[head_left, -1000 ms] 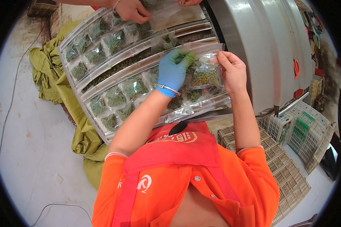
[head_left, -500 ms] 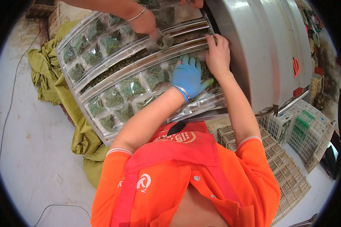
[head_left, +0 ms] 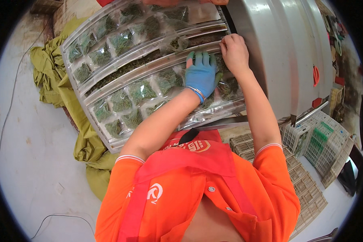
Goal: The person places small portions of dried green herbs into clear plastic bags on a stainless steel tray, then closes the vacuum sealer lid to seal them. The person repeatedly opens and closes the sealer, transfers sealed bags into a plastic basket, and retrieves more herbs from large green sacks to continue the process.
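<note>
My left hand (head_left: 201, 77), in a blue glove, lies palm down with spread fingers over clear bags of small green berries in the near row. One such bag (head_left: 142, 92) rests left of it. Bare, my right hand (head_left: 234, 52) is at the right end of the rail (head_left: 149, 69), beside the metal housing. Its fingers are curled together there; what lies between them is hidden. A loose clear bag with a few berries (head_left: 176, 43) sits on the middle channel, just beyond my left hand. Loose berries (head_left: 127, 72) fill that channel.
Across the machine, another person's hands (head_left: 163, 2) show at the top edge, above the far row of bags (head_left: 121, 42). The large metal housing (head_left: 280, 52) stands right. Plastic crates (head_left: 306, 185) stack at lower right; an olive tarp (head_left: 84, 137) hangs left.
The other person's braceleted hand has left the middle channel; the loose bag stays there. My right hand's fingers have curled in at the rail. My left hand remains on the bags.
</note>
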`<state>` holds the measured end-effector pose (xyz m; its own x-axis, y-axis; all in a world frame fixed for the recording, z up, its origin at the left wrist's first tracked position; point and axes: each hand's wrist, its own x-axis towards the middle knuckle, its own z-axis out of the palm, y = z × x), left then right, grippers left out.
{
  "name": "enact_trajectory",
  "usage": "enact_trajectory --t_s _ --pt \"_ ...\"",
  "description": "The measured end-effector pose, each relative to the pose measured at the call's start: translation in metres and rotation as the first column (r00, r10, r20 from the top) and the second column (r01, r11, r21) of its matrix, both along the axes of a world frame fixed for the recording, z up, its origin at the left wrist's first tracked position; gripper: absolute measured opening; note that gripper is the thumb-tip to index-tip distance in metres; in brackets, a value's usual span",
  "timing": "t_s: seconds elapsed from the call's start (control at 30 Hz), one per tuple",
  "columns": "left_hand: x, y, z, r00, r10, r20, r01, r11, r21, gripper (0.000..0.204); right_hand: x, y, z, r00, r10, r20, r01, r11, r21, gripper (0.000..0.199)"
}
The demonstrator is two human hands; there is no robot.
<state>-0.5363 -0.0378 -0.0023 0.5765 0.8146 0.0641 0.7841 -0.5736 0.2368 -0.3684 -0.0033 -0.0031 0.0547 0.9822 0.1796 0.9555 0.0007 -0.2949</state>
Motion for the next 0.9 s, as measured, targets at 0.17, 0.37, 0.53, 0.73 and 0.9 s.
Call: enact_trajectory --t_s 0.17,0.37,0.53,0.73,0.9 --pt "-0.007 -0.007 -0.010 0.985 -0.082 -0.152 0.087 0.996 0.028 0.064 -0.056 0.004 0.060 0.952 0.057 -0.302 -0.058 0.998 0.007 0.031" --pt "-0.033 -0.039 0.027 0.985 -0.146 -0.088 0.135 0.984 -0.120 0.071 -0.111 0.033 0.057 0.718 -0.142 -0.682 -0.215 0.886 -0.410 0.029" --pt "-0.144 -0.039 0.061 0.977 0.154 0.151 -0.120 0.970 -0.211 0.071 -0.103 0.008 0.095 0.499 -0.231 -0.835 -0.028 0.959 -0.282 0.015" --pt "-0.296 -0.045 0.026 0.860 0.505 -0.070 -0.508 0.861 -0.031 0.081 -0.039 -0.054 0.132 0.368 -0.144 -0.919 0.307 0.951 -0.026 0.019" --pt "-0.328 -0.050 0.004 0.893 0.446 -0.061 -0.450 0.889 -0.084 0.087 -0.025 -0.082 0.135 0.351 -0.166 -0.921 0.384 0.923 -0.020 0.019"
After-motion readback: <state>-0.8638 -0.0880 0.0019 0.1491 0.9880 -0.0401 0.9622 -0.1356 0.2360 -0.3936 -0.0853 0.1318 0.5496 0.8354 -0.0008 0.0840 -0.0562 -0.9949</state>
